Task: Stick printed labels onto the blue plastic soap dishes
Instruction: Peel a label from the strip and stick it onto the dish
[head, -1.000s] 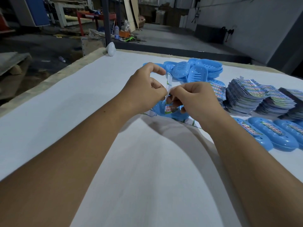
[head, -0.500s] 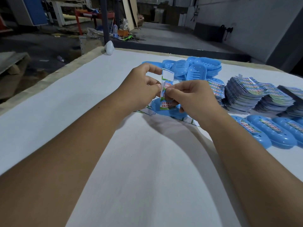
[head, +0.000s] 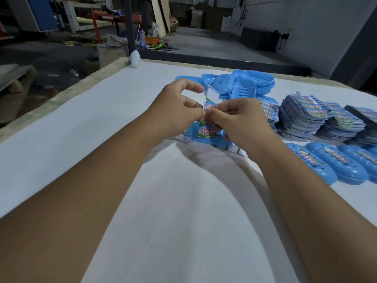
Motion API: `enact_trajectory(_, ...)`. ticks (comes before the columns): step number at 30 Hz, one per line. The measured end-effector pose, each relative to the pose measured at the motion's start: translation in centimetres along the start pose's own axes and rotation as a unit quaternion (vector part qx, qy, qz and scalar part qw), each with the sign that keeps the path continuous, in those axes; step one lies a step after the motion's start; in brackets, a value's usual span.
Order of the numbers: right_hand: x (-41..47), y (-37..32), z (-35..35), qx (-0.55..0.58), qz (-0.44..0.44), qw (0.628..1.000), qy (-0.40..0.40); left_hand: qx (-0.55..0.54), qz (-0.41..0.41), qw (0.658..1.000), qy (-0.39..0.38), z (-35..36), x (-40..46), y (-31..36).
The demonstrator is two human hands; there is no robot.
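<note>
- A person's two bare arms reach forward over a table (head: 102,119) covered in white cloth, seen from a camera worn on the head.
- The left hand (head: 175,107) and right hand (head: 240,121) meet at the middle of the view, fingertips touching, both pinching one printed label (head: 211,99) that stands nearly upright between them.
- The left hand's thumb and forefinger are curled and closed on the label's left edge; the right hand's thumb and forefinger pinch its lower part, the other fingers curled under.
- The top of the label shows a plain white back; it looks as if backing paper is being peeled away, though the fingers hide the join.
- Directly below the hands lies a blue soap dish (head: 208,135), upside down on the cloth, with a label already showing on it.
- Behind the hands is a loose pile of unlabelled dishes (head: 244,84).
- To the right sit stacks of labels (head: 318,117), fanned and well apart from the hands.
- Nearer on the right is a row of finished dishes (head: 336,166), each with a label along its top.
- Handling, as a judgement: the label is thin, light and floppy, and its sticky side will cling to skin or fold on itself, so it is best held only at the edges or corners.
- The dish looks like light, stiff, smooth plastic; it may slide on the cloth when pressed, so one hand should steady its rim.
</note>
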State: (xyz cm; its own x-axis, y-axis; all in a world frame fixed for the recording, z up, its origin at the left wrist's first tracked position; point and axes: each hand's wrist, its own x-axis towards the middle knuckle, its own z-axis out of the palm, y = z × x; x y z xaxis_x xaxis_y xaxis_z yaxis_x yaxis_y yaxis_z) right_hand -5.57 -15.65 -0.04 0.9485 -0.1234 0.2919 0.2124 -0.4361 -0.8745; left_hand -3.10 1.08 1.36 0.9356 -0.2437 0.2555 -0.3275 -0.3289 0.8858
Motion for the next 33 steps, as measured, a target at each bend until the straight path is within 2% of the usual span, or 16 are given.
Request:
enact_trajectory(16,-0.2,-0.4,0.1,-0.007,-0.017,0.999,0.03,0.015,0.028,0.999,0.026,0.1,-0.4,0.3)
enact_trajectory(26,0.0,-0.4,-0.4,0.013,0.018,1.0,0.016,0.028,-0.008,0.998,0.063,-0.2,-0.1,0.3)
enact_trajectory(33,0.1,-0.3,-0.8,0.004,0.057,0.998,0.027,0.045,-0.072,0.992,0.095,-0.9,0.6,-0.4)
